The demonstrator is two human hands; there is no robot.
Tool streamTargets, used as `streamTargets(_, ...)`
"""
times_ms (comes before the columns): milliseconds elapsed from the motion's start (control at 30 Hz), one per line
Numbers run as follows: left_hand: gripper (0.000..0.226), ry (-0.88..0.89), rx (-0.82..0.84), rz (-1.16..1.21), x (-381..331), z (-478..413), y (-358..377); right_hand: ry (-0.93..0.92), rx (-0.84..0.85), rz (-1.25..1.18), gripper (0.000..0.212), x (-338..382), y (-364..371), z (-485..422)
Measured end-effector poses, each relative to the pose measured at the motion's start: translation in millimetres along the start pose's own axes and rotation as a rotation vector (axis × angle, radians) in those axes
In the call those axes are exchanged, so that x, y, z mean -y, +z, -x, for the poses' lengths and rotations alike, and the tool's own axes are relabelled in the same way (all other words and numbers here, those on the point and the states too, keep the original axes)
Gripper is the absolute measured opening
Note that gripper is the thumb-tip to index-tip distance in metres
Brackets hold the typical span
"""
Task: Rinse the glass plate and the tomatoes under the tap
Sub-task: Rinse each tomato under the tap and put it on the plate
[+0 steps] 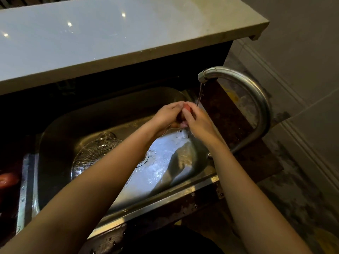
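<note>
A red tomato (pixel 187 107) is cupped between my left hand (pixel 167 114) and my right hand (pixel 199 121), just under the thin stream from the curved steel tap (pixel 256 92). Only a small patch of the tomato shows between my fingers. The ribbed glass plate (pixel 91 153) lies in the left part of the steel sink (pixel 165 197), partly covered by my left forearm. Another reddish tomato (pixel 8 178) lies in the dark at the far left, outside the sink.
A pale counter slab (pixel 110 39) overhangs the back of the sink. The drain (pixel 146 158) sits at the wet bottom of the sink. A rusty ledge (pixel 238 125) holds the tap on the right, with a tiled wall beyond.
</note>
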State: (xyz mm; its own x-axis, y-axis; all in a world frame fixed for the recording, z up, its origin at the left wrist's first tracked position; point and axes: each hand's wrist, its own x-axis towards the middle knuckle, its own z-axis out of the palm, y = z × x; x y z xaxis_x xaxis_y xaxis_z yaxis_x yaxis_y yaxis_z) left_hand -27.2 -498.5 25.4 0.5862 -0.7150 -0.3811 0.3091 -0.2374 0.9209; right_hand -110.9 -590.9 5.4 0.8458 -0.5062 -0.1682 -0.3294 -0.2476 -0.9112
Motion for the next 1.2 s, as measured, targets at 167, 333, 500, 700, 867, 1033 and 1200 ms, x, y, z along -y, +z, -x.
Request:
streamTargets(167, 0.027, -0.093, 0.002, 0.12, 12, 13, -14, -0.076, -0.006, 0.219, 0.051, -6, 11, 8)
streamTargets(333, 0.032, -0.129, -0.086, 0.13, 32, 29, -38, -0.132, 0.056, 0.257, 0.049, -1, 40, 10)
streamTargets(500, 0.034, -0.108, -0.227, -0.036, 53, 54, -71, -0.181, 0.149, 0.398, 0.046, 3, 79, 10)
streamTargets(700, 0.031, -0.107, -0.386, -0.67, 88, 100, -120, -0.188, 0.348, 0.565, 0.049, -6, 138, 19)
streamTargets(867, 0.032, -0.068, -0.516, -1.102, 125, 177, -176, -0.14, 0.56, 0.596, 0.052, -15, 190, 22)
streamTargets(1033, 0.038, -0.174, -0.552, -1.298, 157, 261, -213, -0.176, 0.643, 0.684, 0.049, -22, 251, 24)
streamTargets(1200, 0.055, -0.231, -0.485, -1.455, 190, 308, -215, -0.181, 0.712, 0.743, 0.054, -32, 300, 32)
